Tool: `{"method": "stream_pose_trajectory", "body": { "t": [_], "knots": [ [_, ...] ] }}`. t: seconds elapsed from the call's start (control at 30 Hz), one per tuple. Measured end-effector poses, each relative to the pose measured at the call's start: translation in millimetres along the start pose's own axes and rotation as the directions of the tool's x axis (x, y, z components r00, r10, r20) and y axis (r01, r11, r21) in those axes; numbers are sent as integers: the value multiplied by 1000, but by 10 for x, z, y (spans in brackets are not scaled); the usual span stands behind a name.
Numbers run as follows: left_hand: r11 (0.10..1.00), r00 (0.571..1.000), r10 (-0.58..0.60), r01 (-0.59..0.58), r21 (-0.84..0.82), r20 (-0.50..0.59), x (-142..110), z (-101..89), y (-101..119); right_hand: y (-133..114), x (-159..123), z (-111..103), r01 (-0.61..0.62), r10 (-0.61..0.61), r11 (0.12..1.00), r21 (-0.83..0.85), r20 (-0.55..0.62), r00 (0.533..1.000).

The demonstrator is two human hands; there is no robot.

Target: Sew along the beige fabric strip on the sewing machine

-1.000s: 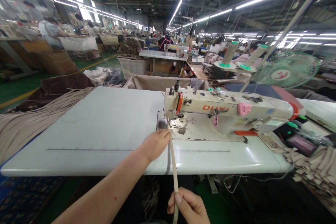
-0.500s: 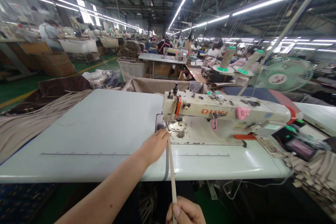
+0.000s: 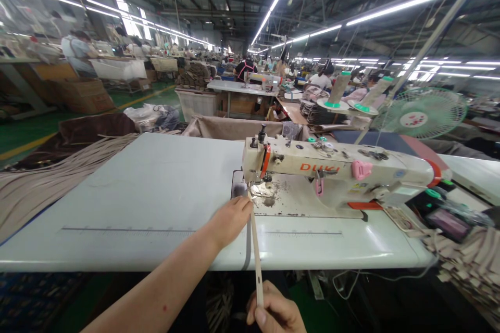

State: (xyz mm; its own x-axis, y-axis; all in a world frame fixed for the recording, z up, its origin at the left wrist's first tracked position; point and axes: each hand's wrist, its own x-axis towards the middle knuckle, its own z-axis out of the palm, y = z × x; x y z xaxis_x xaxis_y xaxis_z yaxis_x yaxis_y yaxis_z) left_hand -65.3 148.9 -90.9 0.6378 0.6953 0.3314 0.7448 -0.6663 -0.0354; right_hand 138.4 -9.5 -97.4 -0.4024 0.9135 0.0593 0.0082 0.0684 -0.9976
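A narrow beige strap runs from the needle area of the sewing machine down over the table's front edge. Just in front of the presser foot, my left hand has its fingers closed on the strap, palm down; the fingertips are partly hidden. Below the table edge, my right hand pinches the strap between thumb and fingers. A small dark slot shows in the strap just above that pinch.
The white table carries a printed ruler line. Bundled beige straps lie at the right, with more long strips at the left. Thread cones and a green fan stand behind the machine. Several co-workers sit farther back.
The strap has shifted slightly, and its dark slot now shows above my right hand. My left hand has drawn back a little from the needle, still on the strap.
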Motion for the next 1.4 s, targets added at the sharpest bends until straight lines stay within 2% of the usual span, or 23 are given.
{"method": "stream_pose_trajectory", "body": {
  "t": [0.1,0.23,0.33,0.43,0.7,0.97,1.23,1.4],
  "knots": [
    [1000,1000,-8,8,-14,-11,-6,-4,-4,-8,29,14,-20,20,1000,-3,-78,997],
    [999,1000,-6,5,-36,-10,-1,-14,-5,-21,30,94,-102,122,987,126,-164,979],
    [998,1000,-15,14,-65,-8,0,-24,-2,-41,8,128,-150,177,974,169,-163,971],
    [996,1000,-25,24,-81,-6,-3,-24,-1,-48,-19,134,-156,181,973,168,-151,972],
    [997,999,-44,44,-63,-1,-8,9,-12,57,-67,101,-94,106,983,161,-69,992],
    [993,996,-78,75,-87,-35,-12,-41,10,-109,-100,151,-137,161,961,238,-83,983],
    [999,1000,-20,20,-36,2,-12,-32,-1,-68,-94,121,-127,142,969,211,-57,988],
    [1000,1000,-13,13,-17,14,-17,-3,-6,-133,-117,113,-171,186,967,188,-67,980]
  ]
}}
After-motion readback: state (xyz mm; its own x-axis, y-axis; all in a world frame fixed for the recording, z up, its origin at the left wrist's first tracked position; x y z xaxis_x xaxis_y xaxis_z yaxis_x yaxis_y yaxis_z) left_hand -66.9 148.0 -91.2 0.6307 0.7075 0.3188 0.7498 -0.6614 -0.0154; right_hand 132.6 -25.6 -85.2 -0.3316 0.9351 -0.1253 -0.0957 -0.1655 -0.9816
